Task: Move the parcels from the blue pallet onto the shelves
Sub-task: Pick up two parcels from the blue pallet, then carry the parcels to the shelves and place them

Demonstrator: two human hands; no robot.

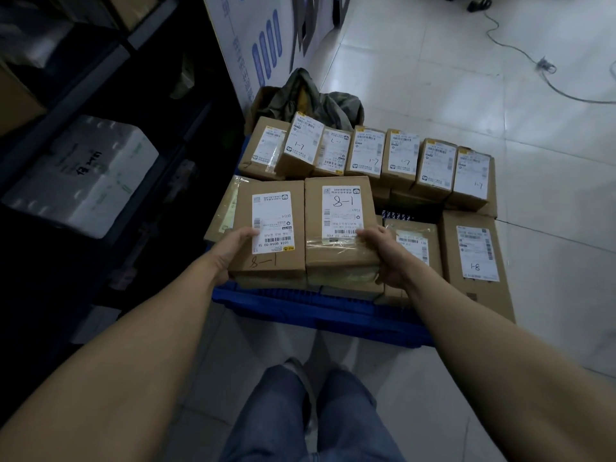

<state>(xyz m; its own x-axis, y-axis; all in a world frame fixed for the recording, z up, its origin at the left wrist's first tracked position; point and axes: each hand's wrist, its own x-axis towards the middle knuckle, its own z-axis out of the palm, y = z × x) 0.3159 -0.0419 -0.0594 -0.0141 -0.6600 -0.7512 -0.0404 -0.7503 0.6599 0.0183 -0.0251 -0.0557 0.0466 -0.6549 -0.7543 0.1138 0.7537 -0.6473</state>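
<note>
Two brown cardboard parcels marked "8-1" lie side by side at the near edge of the blue pallet (320, 311). My left hand (230, 251) grips the near left corner of the left parcel (270, 228), thumb on its white label. My right hand (383, 255) grips the near right corner of the right parcel (340, 221), thumb on its taped top. More parcels lie under these two. A row of several smaller parcels marked "1-7" (366, 155) stands across the far side of the pallet. A long parcel (473, 255) lies at the right.
Dark shelves (110, 105) stand at the left, holding a white wrapped pack (86, 175) and boxes. A green-grey bag (310, 95) sits behind the pallet. A white board (266, 38) leans at the back. Pale tiled floor with a cable (546, 68) spreads to the right. My legs are below.
</note>
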